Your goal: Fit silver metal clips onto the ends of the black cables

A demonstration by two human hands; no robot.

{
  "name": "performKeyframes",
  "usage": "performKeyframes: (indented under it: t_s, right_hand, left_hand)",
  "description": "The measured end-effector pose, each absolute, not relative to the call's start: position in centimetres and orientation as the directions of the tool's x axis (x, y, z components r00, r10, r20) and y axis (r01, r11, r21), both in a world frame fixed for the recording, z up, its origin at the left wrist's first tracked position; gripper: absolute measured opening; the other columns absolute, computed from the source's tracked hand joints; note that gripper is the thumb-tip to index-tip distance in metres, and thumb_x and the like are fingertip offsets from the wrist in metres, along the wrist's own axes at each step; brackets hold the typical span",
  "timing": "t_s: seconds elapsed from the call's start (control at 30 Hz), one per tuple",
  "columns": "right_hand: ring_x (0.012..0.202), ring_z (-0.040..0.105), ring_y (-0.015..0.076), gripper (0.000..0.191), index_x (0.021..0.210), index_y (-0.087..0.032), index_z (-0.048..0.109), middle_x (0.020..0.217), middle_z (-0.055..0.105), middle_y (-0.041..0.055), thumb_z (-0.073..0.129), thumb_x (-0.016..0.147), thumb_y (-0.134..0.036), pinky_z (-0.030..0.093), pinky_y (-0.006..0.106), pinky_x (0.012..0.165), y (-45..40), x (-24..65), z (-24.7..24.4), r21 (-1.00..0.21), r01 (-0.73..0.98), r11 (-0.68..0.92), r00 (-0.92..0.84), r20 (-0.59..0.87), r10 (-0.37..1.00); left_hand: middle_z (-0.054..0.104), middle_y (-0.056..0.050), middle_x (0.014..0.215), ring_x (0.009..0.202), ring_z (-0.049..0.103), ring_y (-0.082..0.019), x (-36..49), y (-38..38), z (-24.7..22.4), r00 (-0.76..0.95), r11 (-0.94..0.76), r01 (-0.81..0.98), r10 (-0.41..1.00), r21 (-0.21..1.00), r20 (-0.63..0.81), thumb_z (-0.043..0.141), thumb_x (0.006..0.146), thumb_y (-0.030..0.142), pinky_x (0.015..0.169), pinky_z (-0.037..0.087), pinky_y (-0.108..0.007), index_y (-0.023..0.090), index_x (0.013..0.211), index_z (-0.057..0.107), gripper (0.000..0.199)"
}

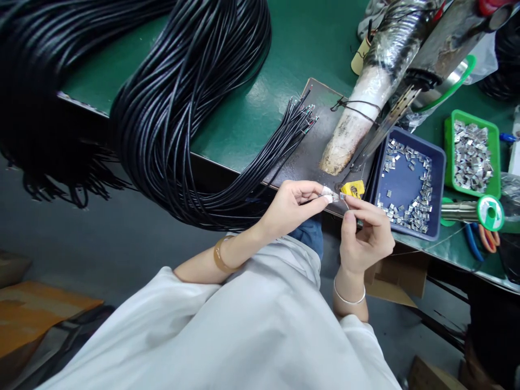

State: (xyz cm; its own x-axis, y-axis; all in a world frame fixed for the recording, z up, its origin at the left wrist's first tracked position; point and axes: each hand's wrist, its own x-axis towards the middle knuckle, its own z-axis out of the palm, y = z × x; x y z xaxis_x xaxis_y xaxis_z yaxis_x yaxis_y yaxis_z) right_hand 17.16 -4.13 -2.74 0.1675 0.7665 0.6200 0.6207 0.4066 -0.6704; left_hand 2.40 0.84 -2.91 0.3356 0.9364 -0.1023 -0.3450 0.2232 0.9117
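Hands [293,205] [369,234] partly hide a small silvery piece [336,197] between them.

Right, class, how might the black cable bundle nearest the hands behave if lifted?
The black cable bundle would probably sag, since it droops in curves off the table. It is likely heavy, given its many strands. Its ends may splay, as they fan out slightly.

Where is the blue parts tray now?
In the head view, the blue tray sits right of centre on the green table, next to the right hand, left of the green bin.
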Motion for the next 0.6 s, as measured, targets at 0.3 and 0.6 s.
performKeyframes:
  t_s: [0.3, 0.6]
  right_hand:
    - [0.091, 0.076, 0.0173, 0.020, 0.094, -0.026, 0.064, 0.106, 0.077, 0.0004, 0.070, 0.083, -0.010, 0.063, 0.033, 0.082, -3.7, 17.7, -2.9, -0.486, 0.744, 0.459, -0.003, 0.684, 0.729]
    - [0.095, 0.075, 0.0196, 0.020, 0.094, -0.025, 0.062, 0.107, 0.076, 0.0034, 0.069, 0.083, -0.009, 0.065, 0.038, 0.081, -2.9, 17.1, -3.0, -0.583, 0.683, 0.441, 0.100, 0.672, 0.734]
  left_hand:
    - [0.072, -0.003, 0.072, 0.066, 0.065, -0.010, 2.9, 1.3, -3.1, 0.272, 0.142, -0.304, 0.961, 0.942, -0.057, 0.073, 0.076, 0.020, 0.066, 0.054, -0.020, 0.011, 0.078, 0.072, 0.009]
    - [0.074, -0.004, 0.077, 0.066, 0.065, -0.011, 3.1, 2.0, -2.8, 0.238, 0.127, -0.295, 0.970, 0.947, -0.056, 0.071, 0.075, 0.019, 0.064, 0.055, -0.020, 0.012, 0.078, 0.074, 0.008]
